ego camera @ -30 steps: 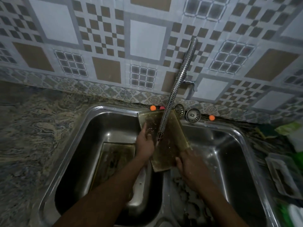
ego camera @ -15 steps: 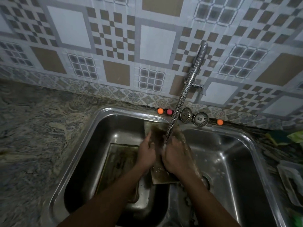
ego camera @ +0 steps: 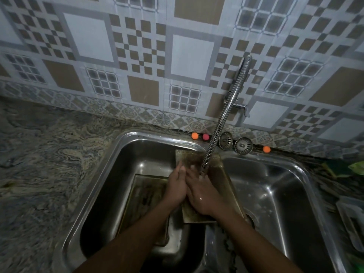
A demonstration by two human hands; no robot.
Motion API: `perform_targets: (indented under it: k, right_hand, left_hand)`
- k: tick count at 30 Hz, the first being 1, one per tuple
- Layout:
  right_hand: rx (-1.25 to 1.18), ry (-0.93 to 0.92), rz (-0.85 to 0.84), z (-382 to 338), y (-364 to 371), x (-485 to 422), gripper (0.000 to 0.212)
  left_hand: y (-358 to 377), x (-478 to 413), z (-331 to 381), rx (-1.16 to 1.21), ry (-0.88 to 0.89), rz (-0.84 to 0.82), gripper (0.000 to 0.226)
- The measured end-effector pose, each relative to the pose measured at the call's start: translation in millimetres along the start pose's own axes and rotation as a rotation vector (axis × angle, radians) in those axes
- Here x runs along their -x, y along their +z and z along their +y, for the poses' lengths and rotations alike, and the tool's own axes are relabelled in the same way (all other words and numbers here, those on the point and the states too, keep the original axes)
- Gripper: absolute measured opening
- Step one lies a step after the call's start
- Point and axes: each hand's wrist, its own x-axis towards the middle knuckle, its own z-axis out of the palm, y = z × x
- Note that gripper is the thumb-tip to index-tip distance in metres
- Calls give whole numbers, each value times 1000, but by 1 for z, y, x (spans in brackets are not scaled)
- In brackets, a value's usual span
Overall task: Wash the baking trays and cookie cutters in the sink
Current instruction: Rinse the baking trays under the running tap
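From the head camera: the baking tray (ego camera: 224, 184) leans across the sink's (ego camera: 137, 160) middle divider, under the faucet (ego camera: 218, 125). The left hand (ego camera: 176, 189) and right hand (ego camera: 203, 194) press on it side by side with fingers straight (tips blurred). A second tray (ego camera: 143, 201) lies in the left basin.

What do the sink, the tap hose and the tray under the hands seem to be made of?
Sink: stainless steel, smooth and glossy; it is grey with bright reflections. Tap hose: chromed metal, ribbed in rings, with sharp glints. Tray: probably thin metal, dull and stained yellow-brown; the dim light leaves this open.
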Motion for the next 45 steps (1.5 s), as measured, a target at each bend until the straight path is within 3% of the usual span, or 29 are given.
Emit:
perform_targets:
  k: [3, 6, 9, 12, 15, 18, 22, 28, 31, 34, 36, 39, 42, 45]
  right_hand:
    - [42, 41, -18, 11, -7, 34, 56]
    - [140, 386, 99, 41, -13, 43, 71]
    - [-83, 463, 256, 58, -19, 44, 50]
    - [-295, 510, 384, 63, -10, 50, 44]
    - [-478, 583, 476, 67, 10, 49, 46]
    - [-631, 683, 437, 65, 27, 44, 45]
    - [-813, 720, 471, 67, 49, 48, 43]
    - [-760, 766, 564, 67, 34, 59, 54]
    - [-607, 798, 678, 76, 32, 70, 40]
    - [-513, 951, 638, 83, 30, 83, 54]
    - [-652, 983, 592, 84, 27, 89, 55]
    - [-935, 940, 467, 71, 6, 96, 23]
    - [-1151, 783, 453, 49, -23, 94, 24]
    - [-1169, 617, 497, 28, -40, 81, 27]
  left_hand:
    - [5, 3, -2, -19, -3, 7, 49]
    - [20, 13, 11, -103, 18, -48, 52]
    - [32, 18, 31, -150, 78, -90, 51]
    - [43, 15, 45, -242, 74, -119, 33]
    - [54, 19, 45, -317, 88, -152, 55]
    - [65, 28, 42, -559, 130, -298, 70]
    - [79, 35, 33, -787, 192, -334, 64]
    - [82, 36, 31, -784, 235, -336, 68]
    - [72, 34, 28, -686, 186, -335, 72]
    - [59, 30, 24, -688, 183, -328, 67]
    - [47, 23, 20, -588, 147, -228, 57]
    - [26, 10, 9, -392, 79, -154, 59]
    - [14, 2, 2, -446, 91, -85, 60]
    - [9, 6, 14, -657, 83, -1, 61]
